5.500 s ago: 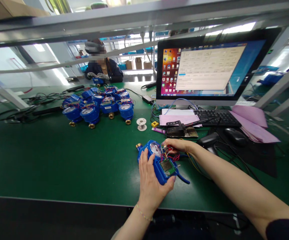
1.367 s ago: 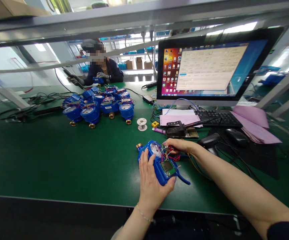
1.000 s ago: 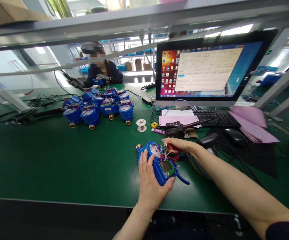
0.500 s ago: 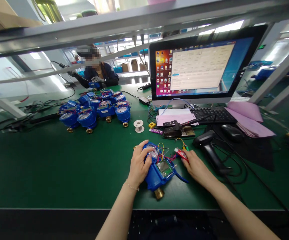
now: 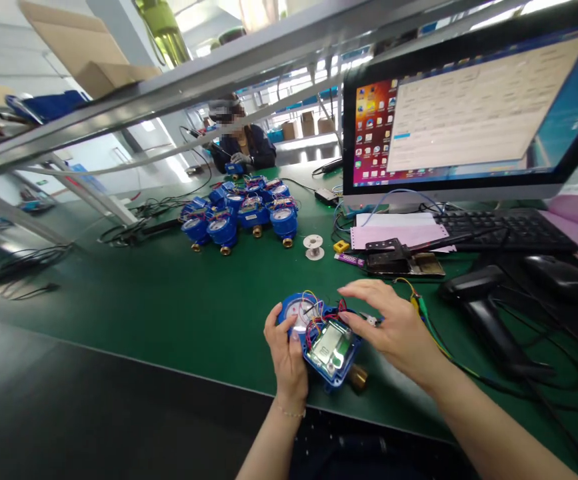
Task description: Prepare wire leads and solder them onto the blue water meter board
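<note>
A blue water meter with a white dial, a green circuit board with a small display and loose coloured wires sits near the front edge of the green table. My left hand grips its left side, thumb on the dial. My right hand lies over its right side, fingers spread at the wires; whether it pinches anything is hidden. A brass fitting sticks out below the meter.
A group of several blue meters stands at the back left, with a seated person behind it. A monitor, keyboard, mouse, black barcode scanner, solder spool and pink papers fill the right.
The meter has been turned and pulled nearer the table edge. My right hand has dropped the red clip and come onto the meter's wires. My view has swung left.
</note>
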Demonstrator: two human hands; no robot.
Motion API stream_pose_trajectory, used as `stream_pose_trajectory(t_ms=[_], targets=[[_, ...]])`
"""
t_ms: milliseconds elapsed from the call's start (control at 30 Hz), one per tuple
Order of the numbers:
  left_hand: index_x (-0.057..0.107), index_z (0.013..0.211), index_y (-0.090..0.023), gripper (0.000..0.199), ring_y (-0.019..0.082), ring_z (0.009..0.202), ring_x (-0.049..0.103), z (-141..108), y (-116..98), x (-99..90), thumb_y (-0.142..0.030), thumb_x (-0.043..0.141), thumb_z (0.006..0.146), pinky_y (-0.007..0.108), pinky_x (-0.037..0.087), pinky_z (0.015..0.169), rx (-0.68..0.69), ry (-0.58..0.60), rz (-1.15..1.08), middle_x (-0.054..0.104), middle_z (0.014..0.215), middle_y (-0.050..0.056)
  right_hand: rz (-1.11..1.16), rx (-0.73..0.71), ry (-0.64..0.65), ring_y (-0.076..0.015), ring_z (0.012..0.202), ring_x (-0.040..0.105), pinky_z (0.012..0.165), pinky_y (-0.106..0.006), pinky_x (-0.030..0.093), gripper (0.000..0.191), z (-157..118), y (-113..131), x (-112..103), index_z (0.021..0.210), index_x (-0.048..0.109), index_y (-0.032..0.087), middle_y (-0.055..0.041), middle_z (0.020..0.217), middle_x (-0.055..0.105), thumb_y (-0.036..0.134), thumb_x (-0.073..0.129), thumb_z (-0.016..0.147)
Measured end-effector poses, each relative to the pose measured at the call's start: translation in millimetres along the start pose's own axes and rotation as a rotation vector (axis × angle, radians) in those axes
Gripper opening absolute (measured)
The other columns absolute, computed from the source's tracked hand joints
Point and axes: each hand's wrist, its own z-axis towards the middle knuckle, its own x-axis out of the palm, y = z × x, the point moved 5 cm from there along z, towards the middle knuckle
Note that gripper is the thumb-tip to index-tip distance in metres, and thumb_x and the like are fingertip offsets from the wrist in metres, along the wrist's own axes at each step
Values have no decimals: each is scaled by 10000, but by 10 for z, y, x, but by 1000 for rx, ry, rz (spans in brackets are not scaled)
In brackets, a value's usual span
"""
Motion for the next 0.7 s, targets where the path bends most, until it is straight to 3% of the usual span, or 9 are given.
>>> stream_pose_trajectory(t_ms=[133,233,400,700], targets=[[542,969,-214,184,220,1122,461,225,-133,-110,-324,419,888,482,332,1009,111,74,125,565,1076,65,42,51,200,-200,970,571,872,-371,433,251,233,-66,304,995,641,198,-48,1006,650,195,663,745],[559,984,-217,223,214,1032,515,385,-202,-168,-390,498,858,476,331,998,175,155,133,621,984,46,61,85,281,-193,938,582,868,-363,426,203,282,-115,416,935,669,205,-36,953,667,172,673,736],[621,829,-229,144,189,893,552,477,-286,-176,-368,584,810,456,327,966,251,205,140,643,820,-1,51,50,278,-196,919,592,850,-362,421,138,281,-49,453,864,695,220,-28,893,677,204,703,727],[610,710,-199,145,148,753,529,453,-288,-216,-326,652,765,345,402,816,217,46,63,603,713,-20,18,-17,231,-146,864,589,847,-332,389,128,316,100,467,831,685,200,6,841,678,139,706,720]])
